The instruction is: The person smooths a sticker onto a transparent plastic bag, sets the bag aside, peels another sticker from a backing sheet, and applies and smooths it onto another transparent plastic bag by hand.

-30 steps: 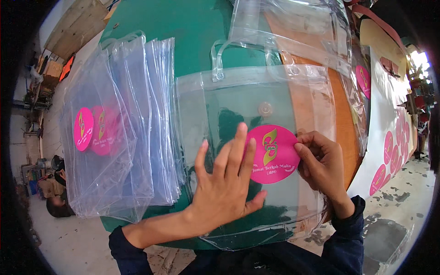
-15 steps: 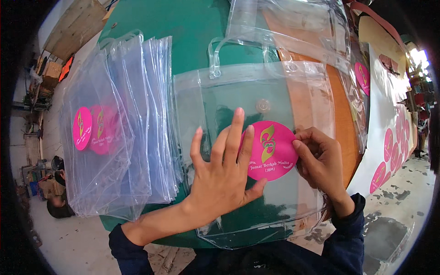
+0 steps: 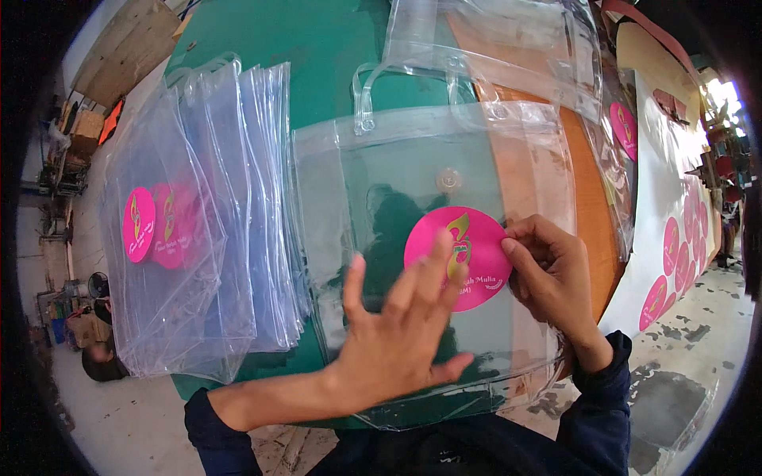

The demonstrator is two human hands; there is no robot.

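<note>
A clear plastic bag (image 3: 381,166) lies flat in front of me, its looped handles toward the far side and a round snap below them. On its front sits a round pink sticker (image 3: 425,242) with a green and yellow emblem. My right hand (image 3: 552,274) pinches the sticker's right edge between thumb and fingers. Over the sticker's lower left part hovers or rests my left hand (image 3: 405,333), fingers spread and smeared by motion; whether it touches cannot be told. It covers part of the print.
A stack of clear bags (image 3: 238,198) with pink stickers lies at the left. More clear plastic bags (image 3: 508,47) lie at the far right. Beyond them, a white sheet (image 3: 635,270) carries several pink stickers. The green tabletop (image 3: 317,47) meets an orange-brown board (image 3: 599,214).
My left hand has shifted right and nearer to me, now overlapping more of the sticker's print. My right hand keeps its pinch at the sticker's right edge.
</note>
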